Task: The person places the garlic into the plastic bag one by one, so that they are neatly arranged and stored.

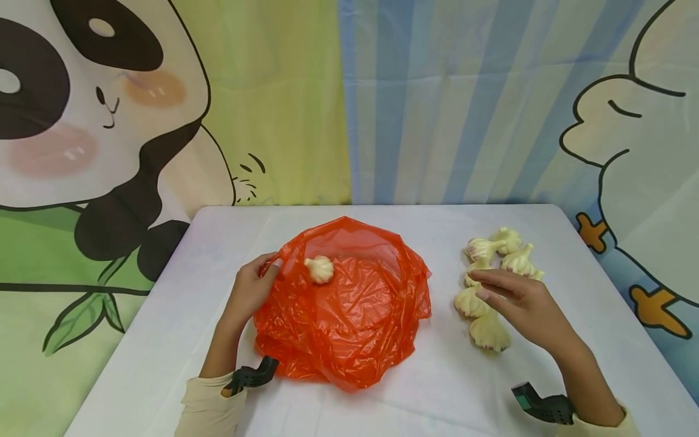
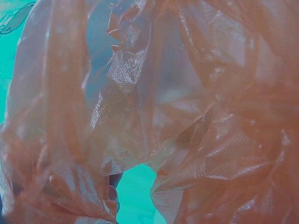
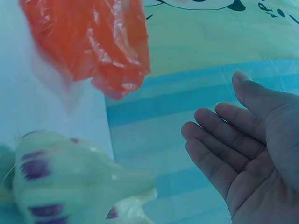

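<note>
A crumpled orange-red plastic bag (image 1: pixel 371 303) is spread on the table with its mouth facing up. At its upper left edge, my left hand (image 1: pixel 253 288) pinches the rim between thumb and fingers. One garlic bulb (image 1: pixel 319 269) shows within the bag's opening, near that hand; whether it touches the plastic I cannot tell. Over a group of garlic bulbs (image 1: pixel 489 332) to the right, my right hand (image 1: pixel 524 306) is held with fingers fairly straight and nothing in it. The right wrist view shows its bare palm beside a close garlic bulb (image 3: pixel 70 177). Bag plastic (image 2: pixel 224 140) covers most of the left wrist view.
The white table (image 1: pixel 437 400) carries the bag at centre and several garlic bulbs at right. Behind it hangs a printed cloth (image 1: pixel 284 109) with a panda and stripes. A dark wrist camera (image 1: pixel 543 405) sits on the right forearm, another (image 1: pixel 252 375) on the left.
</note>
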`<act>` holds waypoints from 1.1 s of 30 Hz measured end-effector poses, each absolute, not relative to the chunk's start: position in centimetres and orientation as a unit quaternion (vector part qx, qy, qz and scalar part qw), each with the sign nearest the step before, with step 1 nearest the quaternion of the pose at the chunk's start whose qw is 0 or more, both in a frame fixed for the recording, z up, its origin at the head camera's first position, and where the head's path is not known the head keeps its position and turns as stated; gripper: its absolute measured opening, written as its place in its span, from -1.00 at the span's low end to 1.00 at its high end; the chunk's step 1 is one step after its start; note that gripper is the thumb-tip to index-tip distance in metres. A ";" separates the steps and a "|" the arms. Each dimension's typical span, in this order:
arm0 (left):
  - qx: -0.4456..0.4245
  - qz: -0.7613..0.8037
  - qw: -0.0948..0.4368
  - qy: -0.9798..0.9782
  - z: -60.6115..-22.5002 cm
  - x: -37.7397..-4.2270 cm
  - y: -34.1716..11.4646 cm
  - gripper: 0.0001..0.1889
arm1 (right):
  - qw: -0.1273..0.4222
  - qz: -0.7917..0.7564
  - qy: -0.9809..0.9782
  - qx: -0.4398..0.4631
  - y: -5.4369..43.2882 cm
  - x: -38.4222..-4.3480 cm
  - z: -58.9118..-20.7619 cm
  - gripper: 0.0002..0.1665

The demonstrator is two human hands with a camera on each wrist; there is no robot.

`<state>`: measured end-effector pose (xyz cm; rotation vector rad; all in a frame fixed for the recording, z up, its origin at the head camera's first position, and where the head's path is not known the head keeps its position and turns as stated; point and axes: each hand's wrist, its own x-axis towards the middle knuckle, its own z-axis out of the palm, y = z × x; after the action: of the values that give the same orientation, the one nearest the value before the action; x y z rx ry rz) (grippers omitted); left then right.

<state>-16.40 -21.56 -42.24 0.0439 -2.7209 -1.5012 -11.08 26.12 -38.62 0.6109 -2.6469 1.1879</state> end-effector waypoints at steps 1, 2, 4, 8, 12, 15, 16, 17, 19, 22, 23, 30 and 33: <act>0.015 -0.483 0.017 -0.875 -42.2 -16.4 -21.6 -0.46 | 0.087 0.399 -0.891 0.199 26.4 -10.9 -38.8 -0.59; 0.015 -0.483 0.017 -0.875 -42.2 -16.4 -21.6 -0.46 | 0.086 0.400 -0.892 0.194 26.6 -10.7 -38.9 -0.58; 0.016 -0.483 0.016 -0.875 -42.2 -16.4 -21.5 -0.46 | 0.086 0.402 -0.893 0.185 27.1 -10.4 -39.3 -0.54; 0.020 -0.483 0.012 -0.875 -42.2 -16.3 -21.6 -0.46 | 0.105 0.411 -0.889 0.172 27.9 -9.8 -40.2 -0.45; 0.024 -0.480 0.010 -0.877 -42.3 -16.3 -21.7 -0.47 | 0.145 0.418 -0.882 0.164 28.6 -9.6 -41.4 -0.38; 0.027 -0.480 0.011 -0.877 -42.3 -16.4 -21.7 -0.47 | 0.157 0.426 -0.879 0.148 29.0 -9.4 -42.3 -0.34; 0.028 -0.480 0.012 -0.877 -42.3 -16.4 -21.7 -0.48 | 0.154 0.428 -0.879 0.143 29.1 -9.3 -42.6 -0.33; 0.030 -0.479 0.012 -0.877 -42.2 -16.3 -21.7 -0.48 | 0.147 0.427 -0.882 0.136 29.3 -9.2 -42.9 -0.32; 0.033 -0.479 0.011 -0.877 -42.2 -16.3 -21.8 -0.48 | 0.127 0.424 -0.889 0.121 29.4 -9.0 -43.5 -0.32; 0.033 -0.478 0.011 -0.878 -42.2 -16.2 -21.8 -0.50 | 0.087 0.408 -0.904 0.096 29.5 -8.7 -44.1 -0.30; 0.031 -0.479 0.011 -0.877 -42.2 -16.2 -21.7 -0.50 | 0.075 0.403 -0.908 0.090 29.6 -8.7 -44.2 -0.29; 0.027 -0.484 0.014 -0.875 -42.2 -16.3 -21.6 -0.49 | 0.014 0.394 -0.915 0.083 29.6 -8.7 -44.7 -0.22; 0.025 -0.483 0.014 -0.875 -42.2 -16.4 -21.5 -0.48 | -0.013 0.392 -0.917 0.075 29.6 -8.6 -44.7 -0.27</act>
<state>-16.42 -21.53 -42.24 0.0783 -2.7241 -1.5043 -8.59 29.59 -44.75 0.2374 -2.9054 1.2405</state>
